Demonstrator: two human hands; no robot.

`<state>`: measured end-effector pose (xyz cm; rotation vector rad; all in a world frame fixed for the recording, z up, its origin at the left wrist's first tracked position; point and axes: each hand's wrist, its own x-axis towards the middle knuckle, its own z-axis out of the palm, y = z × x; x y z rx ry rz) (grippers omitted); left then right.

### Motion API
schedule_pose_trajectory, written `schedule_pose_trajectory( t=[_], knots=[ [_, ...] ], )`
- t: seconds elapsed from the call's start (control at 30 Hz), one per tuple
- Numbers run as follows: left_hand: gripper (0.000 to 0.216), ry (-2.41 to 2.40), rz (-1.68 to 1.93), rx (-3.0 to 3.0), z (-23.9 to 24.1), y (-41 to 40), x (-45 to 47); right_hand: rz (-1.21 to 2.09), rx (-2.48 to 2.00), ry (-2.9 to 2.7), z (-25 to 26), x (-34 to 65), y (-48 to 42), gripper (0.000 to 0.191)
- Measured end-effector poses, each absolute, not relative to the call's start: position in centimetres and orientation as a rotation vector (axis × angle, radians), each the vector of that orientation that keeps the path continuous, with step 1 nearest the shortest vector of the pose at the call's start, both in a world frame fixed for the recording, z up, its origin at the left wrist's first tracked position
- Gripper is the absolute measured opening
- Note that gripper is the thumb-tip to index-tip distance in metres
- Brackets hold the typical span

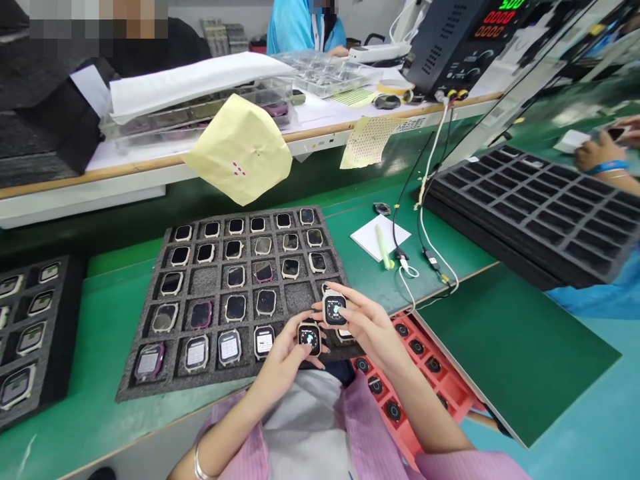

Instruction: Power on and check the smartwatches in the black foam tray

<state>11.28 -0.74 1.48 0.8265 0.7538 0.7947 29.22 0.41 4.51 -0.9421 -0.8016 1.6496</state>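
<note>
My left hand [286,352] is closed round a smartwatch body [309,338] with a lit dark screen, its thumb on the glass. Close beside it, my right hand [369,323] grips a second, silver-rimmed smartwatch body [334,310], also lit, with a fingertip over the screen. Neither watch has a strap that I can see. Both are held above the right front corner of a grey foam tray [204,281]. Watch bodies sit in most of its pockets; those in the front row show white screens, such as one watch body [229,347].
Another foam tray [65,347] with watches lies at left. Stacked black trays [530,200] stand at right, near a co-worker's hand [600,152]. Cables [430,250], a white paper [367,237] and a green pen [383,247] lie behind my right hand. Below is a red tray [415,393] of round parts.
</note>
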Motion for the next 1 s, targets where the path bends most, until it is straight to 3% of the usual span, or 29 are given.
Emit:
schedule_pose_trajectory(
  t=[0.4, 0.73, 1.0],
  knots=[
    [0.046, 0.762, 0.816, 0.897, 1.4, -1.0, 11.4, 1.690, -0.926, -0.915, 3.8, 29.4, 1.4, 0.043],
    [0.020, 0.944, 0.748, 1.065, 1.6, -0.5, 11.6, 1.811, -0.840, -0.784, 4.2, 30.0, 1.4, 0.040],
    [0.026, 0.971, 0.759, 1.046, 1.5, -0.5, 12.0, 1.751, -0.879, -0.826, 4.0, 30.4, 1.8, 0.036]
  ],
)
